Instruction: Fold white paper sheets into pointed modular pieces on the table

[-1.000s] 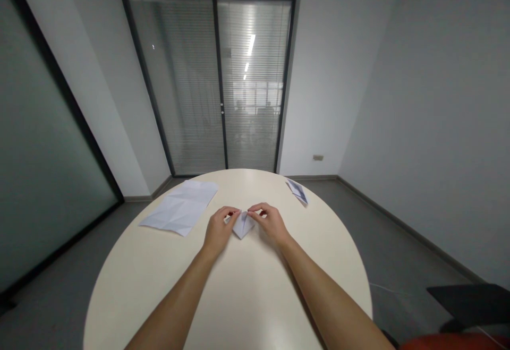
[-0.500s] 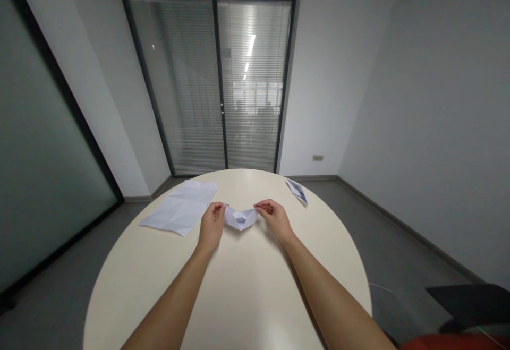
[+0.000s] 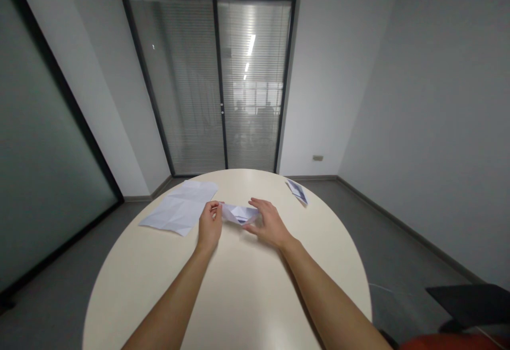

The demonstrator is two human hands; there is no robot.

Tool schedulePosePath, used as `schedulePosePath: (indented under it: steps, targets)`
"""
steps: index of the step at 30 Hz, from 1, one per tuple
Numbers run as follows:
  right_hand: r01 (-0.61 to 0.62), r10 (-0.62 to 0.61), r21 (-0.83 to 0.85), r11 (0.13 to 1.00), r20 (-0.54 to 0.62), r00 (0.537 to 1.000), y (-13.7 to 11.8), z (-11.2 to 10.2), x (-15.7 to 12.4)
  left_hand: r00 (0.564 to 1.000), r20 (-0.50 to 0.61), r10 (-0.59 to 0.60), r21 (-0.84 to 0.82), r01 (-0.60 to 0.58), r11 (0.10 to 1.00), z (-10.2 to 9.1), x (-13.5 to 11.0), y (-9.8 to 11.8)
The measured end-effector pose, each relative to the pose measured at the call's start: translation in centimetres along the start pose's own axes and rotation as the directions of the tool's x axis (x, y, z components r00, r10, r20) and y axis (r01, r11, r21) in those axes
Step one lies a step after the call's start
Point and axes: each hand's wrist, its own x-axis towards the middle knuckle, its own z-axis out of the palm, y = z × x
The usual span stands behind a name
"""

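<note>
Paper boat (image 3: 239, 214) | creased sheet (image 3: 181, 207) left; folded paper (image 3: 297, 190) right; table (image 3: 239, 286)

A folded paper (image 3: 239, 214) sits between the left hand (image 3: 210, 225) and the right hand (image 3: 268, 223), over the table (image 3: 239, 297). A flat sheet (image 3: 181, 206) lies to their left (just beside the left hand). A smaller folded piece (image 3: 297, 190) lies at the far right edge, and a door (image 3: 215, 84) stands behind the table.

1 paper boat (image 3: 239, 213), 1 flat sheet (image 3: 181, 207), 1 sm folded paper (image 3: 297, 190), 1 rd table (image 3: 239, 297)
</note>
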Motion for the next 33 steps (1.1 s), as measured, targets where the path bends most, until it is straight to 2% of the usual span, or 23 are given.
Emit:
schedulePosePath:
  steps: [2, 5, 11, 18, 22, 27, 29, 31, 33]
  targets:
    - [0.024, -0.021, -0.052, 0.998, 0.06, 0.998, -0.7, 0.1, 0.1, 0.999, 0.025, 0.021, 0.006, -0.021, 1.0, 0.0, -0.1, 0.2]
    - [0.0, 0.011, -0.085, 0.996, 0.122, 0.993, -1.1, 0.5, 0.1, 0.996, 0.079, 0.046, -0.012, -0.045, 0.999, 0.2, -0.3, 0.4]
    - [-0.134, 0.143, -0.074, 0.988, 0.133, 0.981, -0.6, 0.6, 0.1, 0.981, 0.177, 0.075, -0.101, -0.058, 0.993, 0.5, -0.4, 0.5]
    - [-0.261, 0.247, 0.124, 0.957, 0.117, 0.962, 0.1, 0.6, 0.0, 0.989, 0.145, 0.039, -0.142, -0.018, 0.99, 0.4, -0.3, 0.3]
    - [-0.272, 0.254, 0.208, 0.94, 0.109, 0.961, 0.4, 0.7, 0.0, 0.995, 0.096, -0.022, -0.156, 0.037, 0.987, 0.4, -0.1, -0.2]
    - [-0.251, 0.228, 0.231, 0.94, 0.124, 0.966, 0.5, 0.5, 0.1, 0.997, 0.042, -0.071, -0.082, 0.075, 0.994, 0.2, 0.1, -0.8]
    - [-0.246, 0.224, 0.221, 0.944, 0.119, 0.967, 0.4, 0.5, 0.1, 1.0, 0.002, -0.025, 0.017, 0.025, 1.0, 0.0, 0.1, -0.5]
    - [-0.242, 0.223, 0.198, 0.95, 0.115, 0.968, 0.3, 0.4, 0.2, 0.993, 0.002, 0.115, 0.204, -0.113, 0.972, -0.2, -0.2, 0.3]
    - [-0.229, 0.215, 0.156, 0.961, 0.105, 0.971, 0.1, 0.3, 0.2, 0.948, 0.116, 0.296, 0.399, -0.317, 0.86, -0.4, -0.7, 1.4]
